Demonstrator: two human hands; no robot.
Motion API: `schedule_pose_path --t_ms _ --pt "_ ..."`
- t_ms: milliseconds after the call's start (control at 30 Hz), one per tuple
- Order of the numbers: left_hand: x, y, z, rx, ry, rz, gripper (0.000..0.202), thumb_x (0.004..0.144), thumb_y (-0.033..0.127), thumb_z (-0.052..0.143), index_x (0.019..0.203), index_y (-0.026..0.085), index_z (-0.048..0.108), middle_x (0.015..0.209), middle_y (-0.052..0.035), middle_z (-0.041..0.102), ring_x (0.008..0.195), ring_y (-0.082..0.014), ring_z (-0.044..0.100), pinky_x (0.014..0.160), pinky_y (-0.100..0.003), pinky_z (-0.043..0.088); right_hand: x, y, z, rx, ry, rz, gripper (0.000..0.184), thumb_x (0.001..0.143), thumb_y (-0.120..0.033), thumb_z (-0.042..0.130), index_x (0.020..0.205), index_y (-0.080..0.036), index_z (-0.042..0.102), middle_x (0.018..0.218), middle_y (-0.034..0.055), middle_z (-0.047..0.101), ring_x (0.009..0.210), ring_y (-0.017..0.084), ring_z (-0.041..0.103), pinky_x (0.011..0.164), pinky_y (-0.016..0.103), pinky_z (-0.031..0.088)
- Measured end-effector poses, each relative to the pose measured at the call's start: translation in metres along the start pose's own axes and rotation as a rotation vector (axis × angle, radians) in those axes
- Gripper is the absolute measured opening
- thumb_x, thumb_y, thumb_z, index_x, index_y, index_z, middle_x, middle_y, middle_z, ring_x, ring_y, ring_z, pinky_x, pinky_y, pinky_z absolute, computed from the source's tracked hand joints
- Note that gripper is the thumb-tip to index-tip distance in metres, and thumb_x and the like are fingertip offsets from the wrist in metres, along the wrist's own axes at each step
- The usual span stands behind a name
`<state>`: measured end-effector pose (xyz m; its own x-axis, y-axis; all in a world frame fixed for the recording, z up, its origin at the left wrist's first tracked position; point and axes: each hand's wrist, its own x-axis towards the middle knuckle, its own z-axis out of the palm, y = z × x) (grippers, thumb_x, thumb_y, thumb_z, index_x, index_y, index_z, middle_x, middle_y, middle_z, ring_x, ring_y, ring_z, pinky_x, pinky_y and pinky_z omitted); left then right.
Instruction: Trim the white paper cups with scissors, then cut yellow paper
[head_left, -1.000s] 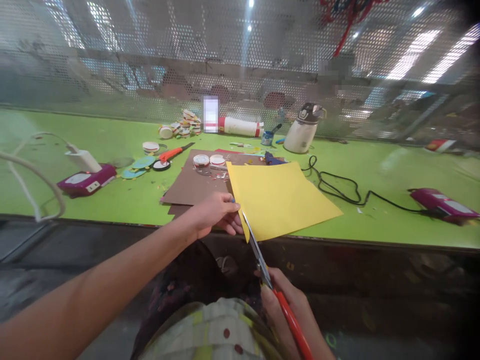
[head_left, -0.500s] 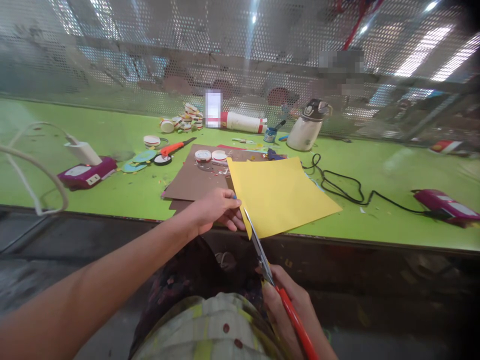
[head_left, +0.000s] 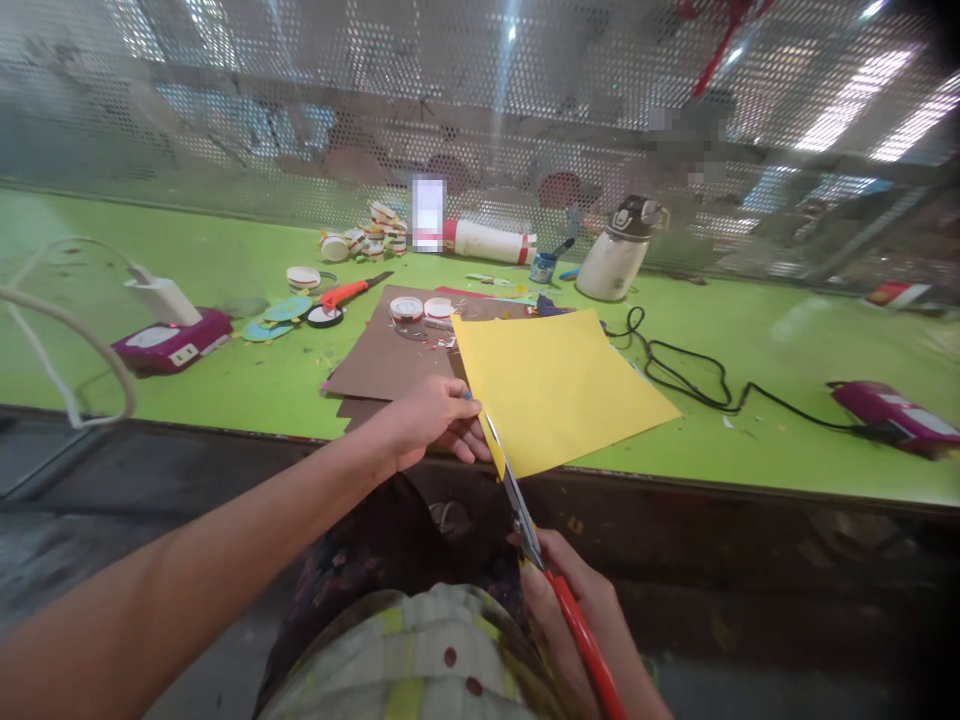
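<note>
My left hand (head_left: pixel 439 418) pinches the left edge of a yellow sheet of paper (head_left: pixel 562 385), close to its near left corner. A small blue bit shows at the fingertips. My right hand (head_left: pixel 574 590) is closed around the red handles of a pair of scissors (head_left: pixel 516 495). The blades point away from me and lie along the paper's left edge, just beside my left fingertips. The sheet rests partly over a brown board (head_left: pixel 375 355) and reaches the table's front edge. My right fingers are partly hidden behind the handles.
On the green table (head_left: pixel 757 345) are an orange utility knife (head_left: pixel 345 294), rolls of tape (head_left: pixel 324 316), light-blue discs (head_left: pixel 268 328), a blue jar (head_left: pixel 543 266) and a white flask (head_left: pixel 613 255). Purple power strips (head_left: pixel 176 340) stand left and right, with a black cord (head_left: pixel 690 375) on the right.
Both hands, the paper and the scissors keep nearly the same positions. The scissor blades look slightly closer together at the paper's edge, and the view has shifted a little.
</note>
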<state>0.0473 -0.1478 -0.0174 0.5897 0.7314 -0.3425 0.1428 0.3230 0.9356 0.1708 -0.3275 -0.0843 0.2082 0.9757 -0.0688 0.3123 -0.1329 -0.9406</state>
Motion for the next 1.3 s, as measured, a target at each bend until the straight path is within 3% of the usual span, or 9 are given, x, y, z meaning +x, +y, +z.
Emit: schedule_pose_path --t_ms 933,1300 --pt "-0.0005 -0.0016 -0.0022 -0.022 -0.018 0.004 0.013 0.084 0.01 0.048 0.074 0.01 0.055 0.061 -0.0063 0.065 0.053 -0.016 0.066 0.043 -0.02 0.048 0.0033 -0.0024 -0.0003 0.086 -0.014 0.004 0.04 0.086 -0.053 0.048 0.096 -0.016 0.06 0.057 -0.007 0.032 0.047 0.008 0.027 0.041 0.021 0.02" --pt "0.0015 0.0041 -0.0018 0.023 0.006 0.007 0.007 0.085 0.017 0.05 0.082 0.012 0.054 0.064 -0.004 0.062 0.053 -0.0156 0.065 0.041 -0.019 0.044 0.0042 -0.0051 -0.0026 0.011 0.022 -0.011 0.041 0.086 -0.054 0.047 0.096 -0.016 0.061 0.058 -0.0059 0.036 0.051 0.009 0.029 0.046 0.023 0.025"
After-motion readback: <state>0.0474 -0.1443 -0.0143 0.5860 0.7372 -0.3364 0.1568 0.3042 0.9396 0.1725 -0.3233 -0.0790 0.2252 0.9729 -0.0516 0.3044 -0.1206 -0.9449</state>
